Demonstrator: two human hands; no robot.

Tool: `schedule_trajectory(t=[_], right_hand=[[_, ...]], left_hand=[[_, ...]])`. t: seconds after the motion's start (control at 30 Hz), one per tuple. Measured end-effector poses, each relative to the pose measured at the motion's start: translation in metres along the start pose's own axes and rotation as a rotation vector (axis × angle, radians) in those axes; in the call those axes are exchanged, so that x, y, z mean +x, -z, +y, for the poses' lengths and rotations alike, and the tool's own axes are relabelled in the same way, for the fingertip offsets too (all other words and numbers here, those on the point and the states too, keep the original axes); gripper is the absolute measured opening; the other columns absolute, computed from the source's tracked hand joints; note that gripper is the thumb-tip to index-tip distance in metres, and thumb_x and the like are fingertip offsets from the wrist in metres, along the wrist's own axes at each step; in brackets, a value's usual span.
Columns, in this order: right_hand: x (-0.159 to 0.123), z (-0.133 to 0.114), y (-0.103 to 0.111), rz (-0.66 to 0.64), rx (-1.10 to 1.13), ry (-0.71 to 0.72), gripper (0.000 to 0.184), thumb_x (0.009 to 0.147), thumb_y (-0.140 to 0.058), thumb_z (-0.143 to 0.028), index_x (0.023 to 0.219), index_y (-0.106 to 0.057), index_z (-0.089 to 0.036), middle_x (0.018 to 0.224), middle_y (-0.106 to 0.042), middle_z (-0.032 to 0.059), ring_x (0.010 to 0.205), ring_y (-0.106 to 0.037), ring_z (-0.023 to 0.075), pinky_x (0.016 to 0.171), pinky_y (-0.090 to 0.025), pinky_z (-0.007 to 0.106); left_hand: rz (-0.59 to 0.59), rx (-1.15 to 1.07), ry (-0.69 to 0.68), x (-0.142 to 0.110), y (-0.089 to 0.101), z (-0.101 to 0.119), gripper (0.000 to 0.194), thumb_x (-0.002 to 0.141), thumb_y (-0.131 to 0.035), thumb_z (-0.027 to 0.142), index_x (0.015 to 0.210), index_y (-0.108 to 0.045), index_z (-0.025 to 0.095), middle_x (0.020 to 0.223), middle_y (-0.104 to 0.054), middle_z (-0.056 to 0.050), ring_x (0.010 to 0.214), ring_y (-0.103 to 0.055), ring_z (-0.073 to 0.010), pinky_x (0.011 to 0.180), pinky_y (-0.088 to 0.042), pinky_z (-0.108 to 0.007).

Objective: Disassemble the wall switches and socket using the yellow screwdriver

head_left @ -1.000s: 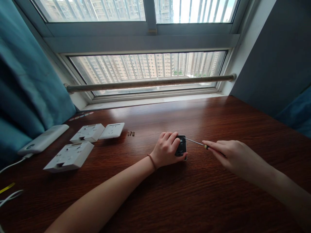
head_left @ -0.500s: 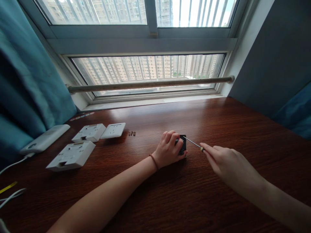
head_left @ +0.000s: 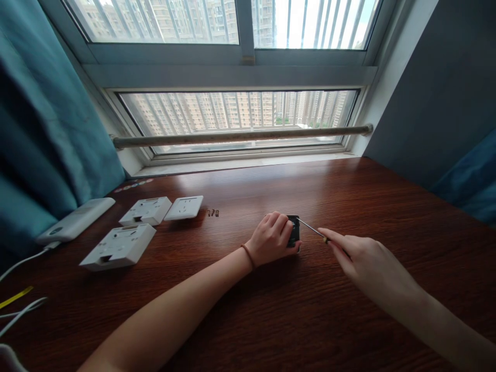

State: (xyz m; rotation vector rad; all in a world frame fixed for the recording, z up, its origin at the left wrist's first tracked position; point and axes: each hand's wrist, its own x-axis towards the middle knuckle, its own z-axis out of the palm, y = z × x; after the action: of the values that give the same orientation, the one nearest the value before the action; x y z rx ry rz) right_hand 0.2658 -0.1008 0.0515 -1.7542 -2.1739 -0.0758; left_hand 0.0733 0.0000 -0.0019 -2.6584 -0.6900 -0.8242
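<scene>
My left hand is closed over a small black socket module that rests on the dark wooden table, pinning it down. My right hand pinches a thin screwdriver by its handle; the metal shaft slants up and left, and its tip meets the module's upper right edge. A thin band circles my left wrist. Most of the module is hidden under my left fingers.
Two white socket boxes and a white socket faceplate lie at the left. A few small screws sit beside the faceplate. A white power bank with cable lies far left, by a teal curtain. A window rail runs behind.
The view has shifted slightly; my right hand and the screwdriver have turned a little at the module. My left hand keeps its hold in the same place.
</scene>
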Motion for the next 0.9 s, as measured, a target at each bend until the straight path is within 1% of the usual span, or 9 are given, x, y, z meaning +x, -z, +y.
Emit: schedule_trajectory(t=[0.13, 0.23, 0.37, 0.43, 0.5, 0.6, 0.7, 0.8, 0.9], right_hand=[[0.002, 0.006, 0.012, 0.037, 0.298, -0.030, 0.030, 0.081, -0.046, -0.024, 0.106, -0.062, -0.027, 0.077, -0.069, 0.0025, 0.067, -0.063, 0.0175, 0.060, -0.048, 0.025], [-0.002, 0.014, 0.024, 0.036, 0.635, -0.202, 0.029, 0.081, -0.049, -0.030, 0.108, -0.060, -0.025, 0.068, -0.062, 0.0008, 0.051, -0.055, 0.0118, 0.045, -0.043, 0.022], [-0.017, 0.014, 0.027, -0.004, 1.134, -0.334, 0.045, 0.077, -0.057, -0.033, 0.120, -0.046, -0.026, 0.070, -0.054, -0.0009, 0.040, -0.045, 0.0064, 0.034, -0.034, 0.019], [-0.023, 0.004, 0.017, 0.055, 1.303, -0.410, 0.048, 0.074, -0.060, -0.032, 0.119, -0.043, -0.027, 0.068, -0.049, -0.0038, 0.036, -0.037, 0.0029, 0.031, -0.029, 0.017], [-0.024, -0.011, 0.001, 0.067, 1.416, -0.492, 0.044, 0.072, -0.063, -0.033, 0.112, -0.045, -0.025, 0.061, -0.038, -0.0079, 0.034, -0.026, 0.0008, 0.030, -0.023, 0.015], [-0.017, -0.038, -0.020, -0.047, 1.424, -0.466, 0.053, 0.065, -0.069, -0.032, 0.112, -0.045, -0.024, 0.058, -0.036, -0.0093, 0.037, -0.028, 0.0024, 0.032, -0.026, 0.015], [-0.001, -0.054, -0.024, 0.074, 1.184, -0.344, 0.057, 0.058, -0.074, -0.028, 0.110, -0.051, -0.021, 0.067, -0.050, -0.0044, 0.054, -0.046, 0.0085, 0.049, -0.041, 0.019], [0.016, -0.050, -0.018, 0.147, 1.027, -0.232, 0.039, 0.065, -0.067, -0.025, 0.102, -0.058, -0.017, 0.063, -0.050, -0.0037, 0.056, -0.045, 0.0093, 0.052, -0.040, 0.020], [0.030, -0.032, -0.016, 0.199, 0.995, -0.171, 0.031, 0.068, -0.060, -0.020, 0.099, -0.061, -0.015, 0.055, -0.042, -0.0059, 0.047, -0.038, 0.0068, 0.044, -0.034, 0.018]], left_hand=[[0.163, -0.149, 0.057, -0.002, 0.001, -0.005, 0.037, 0.070, -0.054, 0.045, 0.089, -0.053, 0.013, 0.087, -0.053, -0.012, 0.082, -0.047, -0.0234, 0.074, -0.041, -0.038], [0.263, -0.459, 0.193, 0.001, 0.006, -0.003, 0.044, 0.063, -0.063, 0.043, 0.094, -0.050, 0.015, 0.091, -0.051, -0.010, 0.084, -0.047, -0.0210, 0.075, -0.041, -0.035], [0.180, -1.070, 0.541, 0.011, 0.017, 0.012, 0.033, 0.071, -0.056, 0.042, 0.090, -0.050, 0.016, 0.083, -0.051, -0.005, 0.071, -0.048, -0.0145, 0.063, -0.040, -0.026], [0.146, -1.384, 0.755, 0.015, 0.021, 0.023, 0.029, 0.078, -0.046, 0.043, 0.090, -0.048, 0.017, 0.075, -0.051, -0.001, 0.061, -0.046, -0.0109, 0.055, -0.037, -0.023], [0.206, -1.530, 0.900, 0.016, 0.024, 0.036, 0.026, 0.080, -0.046, 0.041, 0.091, -0.045, 0.018, 0.071, -0.049, 0.002, 0.057, -0.044, -0.0086, 0.052, -0.035, -0.021], [0.327, -1.540, 1.025, 0.016, 0.027, 0.055, 0.026, 0.076, -0.055, 0.036, 0.092, -0.043, 0.019, 0.074, -0.049, 0.003, 0.060, -0.046, -0.0071, 0.058, -0.037, -0.020], [0.373, -1.659, 1.108, 0.017, 0.029, 0.068, 0.031, 0.073, -0.060, 0.034, 0.093, -0.042, 0.019, 0.077, -0.053, 0.002, 0.061, -0.051, -0.0084, 0.061, -0.040, -0.022], [0.433, -1.889, 1.106, 0.021, 0.029, 0.069, 0.030, 0.073, -0.059, 0.037, 0.091, -0.044, 0.018, 0.076, -0.055, 0.000, 0.060, -0.053, -0.0101, 0.063, -0.042, -0.025], [0.545, -1.996, 1.067, 0.027, 0.031, 0.060, 0.025, 0.074, -0.058, 0.036, 0.088, -0.049, 0.017, 0.085, -0.057, -0.002, 0.080, -0.056, -0.0133, 0.079, -0.041, -0.027]])
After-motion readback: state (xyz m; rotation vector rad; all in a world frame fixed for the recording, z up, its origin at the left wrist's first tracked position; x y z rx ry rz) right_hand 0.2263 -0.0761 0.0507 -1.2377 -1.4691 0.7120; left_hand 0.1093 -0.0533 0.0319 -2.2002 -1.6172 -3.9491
